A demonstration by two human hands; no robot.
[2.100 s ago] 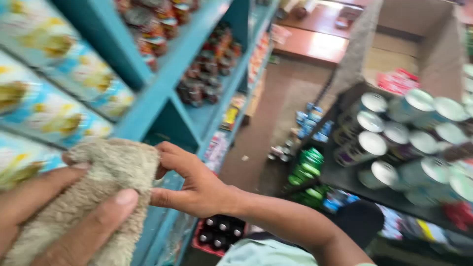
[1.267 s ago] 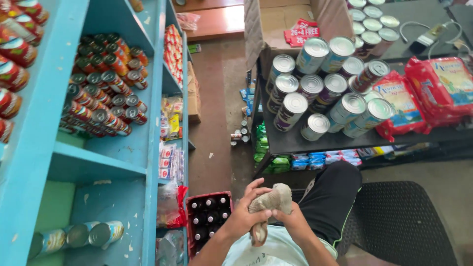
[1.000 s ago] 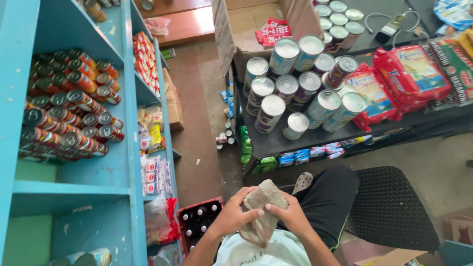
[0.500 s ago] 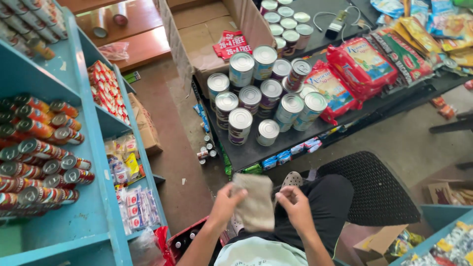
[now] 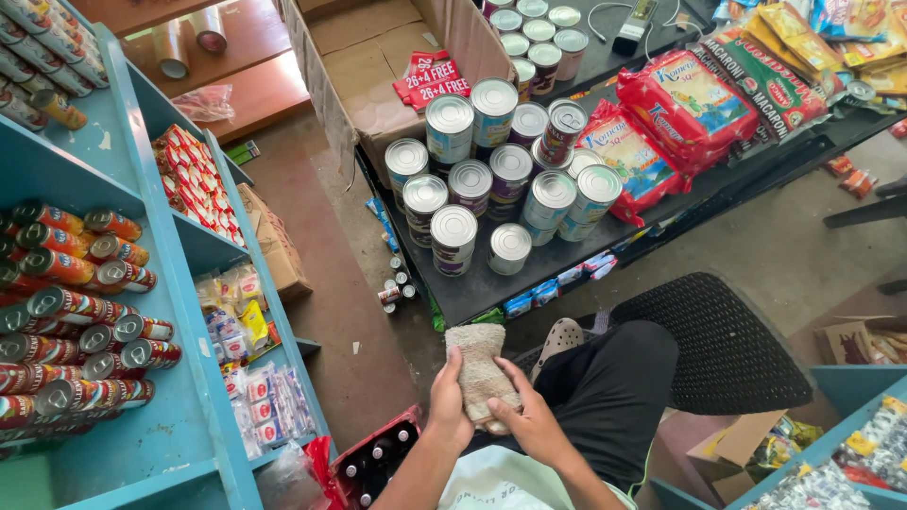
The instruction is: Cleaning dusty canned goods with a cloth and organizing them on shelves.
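A folded beige terry cloth point(image 5: 482, 373) sits between both hands just above the person's lap, held flat and upright so its short edges line up. The left hand point(image 5: 447, 406) clasps the cloth's left edge, fingers curled behind and thumb in front, a closed grip that steadies it. The right hand point(image 5: 531, 420) lies over the lower right corner, thumb pressing the front face, a narrow grip pinching the fold shut. Below them, black trousers point(image 5: 605, 397) cover a bent knee, and a grey sandal point(image 5: 564, 336) rests on the floor beside a round black mesh seat point(image 5: 727, 349).

To the left, a red crate of dark bottles point(image 5: 373, 463) stands against the foot of a blue painted shelf unit point(image 5: 179, 378), whose compartments hold red cans point(image 5: 76, 321) laid on their sides and stacked, likely to fill the depth.

Farther off, a low black table point(image 5: 472, 293) carries upright silver-lidded tins point(image 5: 491, 179), grouped closely, with red pasta packets point(image 5: 675, 113) leaning beside them. Beyond stands an open brown cardboard box point(image 5: 368, 66).
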